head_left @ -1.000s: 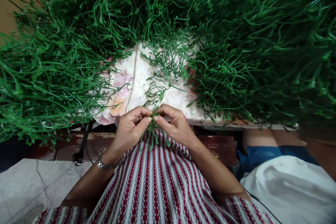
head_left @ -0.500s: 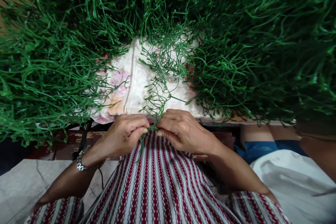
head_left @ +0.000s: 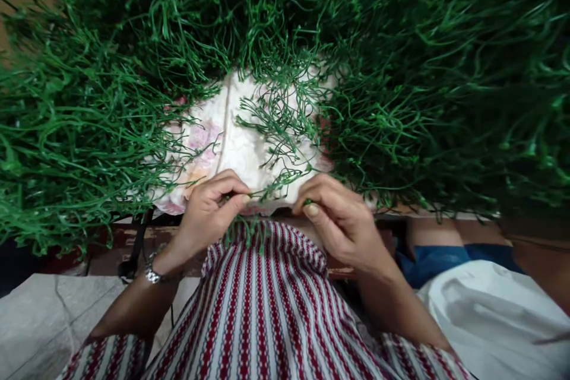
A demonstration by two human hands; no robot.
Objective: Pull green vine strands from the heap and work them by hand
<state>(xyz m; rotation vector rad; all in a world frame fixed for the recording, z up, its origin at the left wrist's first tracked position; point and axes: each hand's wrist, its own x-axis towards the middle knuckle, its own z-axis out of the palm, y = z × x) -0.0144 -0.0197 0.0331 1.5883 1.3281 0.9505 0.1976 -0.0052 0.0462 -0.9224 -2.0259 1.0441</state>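
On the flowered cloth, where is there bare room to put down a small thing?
The barest patch of the flowered cloth lies between the left green heap and the loose middle sprigs, with the left hand at its near edge. It is crowded at the far side and on the right, where dense greenery covers the cloth.

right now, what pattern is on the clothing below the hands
The clothing has red, white and dark lengthwise stripes, clearest in the head view.

At the near edge of the table (head_left: pixel 243 145), the left hand (head_left: pixel 212 206) and right hand (head_left: pixel 341 219) are apart, each pinched thumb to forefinger, forearms (head_left: pixel 394 294) angled inward.
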